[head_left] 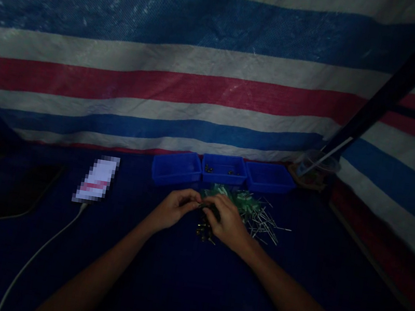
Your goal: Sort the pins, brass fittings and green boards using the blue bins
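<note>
My left hand (pixel 178 209) and my right hand (pixel 224 220) meet over the dark blue table. Thumb and fingers of my left hand are pinched together at something too small and dark to make out. The fingers of my right hand are curled round something that I cannot make out either. Just behind and right of my right hand lies a pile of green pieces (pixel 249 204) with thin silvery stems (pixel 265 225). Several small brass-coloured parts (pixel 203 234) lie between and below my hands.
Three blue trays stand behind my hands: left (pixel 177 169), middle (pixel 224 171) with a few small parts, right (pixel 270 178). A clear cup (pixel 318 165) is at the back right. On the left are a lit phone (pixel 97 180) with a white cable (pixel 46 244) and a dark flat device (pixel 26 192).
</note>
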Demonstrator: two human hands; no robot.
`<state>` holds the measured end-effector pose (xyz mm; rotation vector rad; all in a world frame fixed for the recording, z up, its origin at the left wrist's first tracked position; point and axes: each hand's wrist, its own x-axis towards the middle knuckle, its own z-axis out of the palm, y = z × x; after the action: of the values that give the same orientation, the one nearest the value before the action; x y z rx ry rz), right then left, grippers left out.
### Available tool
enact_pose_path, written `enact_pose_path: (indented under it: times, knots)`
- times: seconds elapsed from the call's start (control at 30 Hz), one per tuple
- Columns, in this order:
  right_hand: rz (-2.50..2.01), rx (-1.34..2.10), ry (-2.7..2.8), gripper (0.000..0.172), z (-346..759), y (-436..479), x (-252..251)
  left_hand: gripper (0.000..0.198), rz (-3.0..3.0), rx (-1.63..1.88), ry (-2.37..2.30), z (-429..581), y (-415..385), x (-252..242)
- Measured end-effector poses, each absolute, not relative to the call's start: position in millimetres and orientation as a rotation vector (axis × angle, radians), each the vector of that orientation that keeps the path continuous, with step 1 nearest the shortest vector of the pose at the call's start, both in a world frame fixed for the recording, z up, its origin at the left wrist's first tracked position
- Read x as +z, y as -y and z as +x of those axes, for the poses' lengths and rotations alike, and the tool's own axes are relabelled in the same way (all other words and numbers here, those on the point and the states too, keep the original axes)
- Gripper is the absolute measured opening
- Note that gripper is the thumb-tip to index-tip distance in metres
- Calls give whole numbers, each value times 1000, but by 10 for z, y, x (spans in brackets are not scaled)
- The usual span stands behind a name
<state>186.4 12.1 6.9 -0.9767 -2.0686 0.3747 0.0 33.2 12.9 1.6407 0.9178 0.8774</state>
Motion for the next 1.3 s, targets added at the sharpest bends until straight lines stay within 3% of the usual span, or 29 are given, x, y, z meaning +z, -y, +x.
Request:
enact_pose_path:
  times: [0.4, 0.67, 0.77, 0.97, 1.13, 1.3]
  knots:
    - [-927, 135, 2149, 9, 1908, -235, 48, 27, 1502, 991, -989, 63, -357, 15]
    - [-639, -393, 1579, 11, 2165, -73, 842, 20, 2086, 894, -1291, -41, -413, -43]
    - [-837, -532, 1512, 7, 2256, -217, 1028, 20, 2229, 859, -1353, -39, -420, -57]
    - [-1473, -321, 1942, 26, 2354, -466, 613, 19, 2458, 733, -1442, -27, -421, -56]
    - [-1480, -101, 2143, 27, 2252, -317, 180, 24, 2506, 692, -1492, 45, -380, -51]
    - [-1389, -12, 2279, 31, 2012, -224, 102, 25, 2455, 816, -1640, 204, -389, -70]
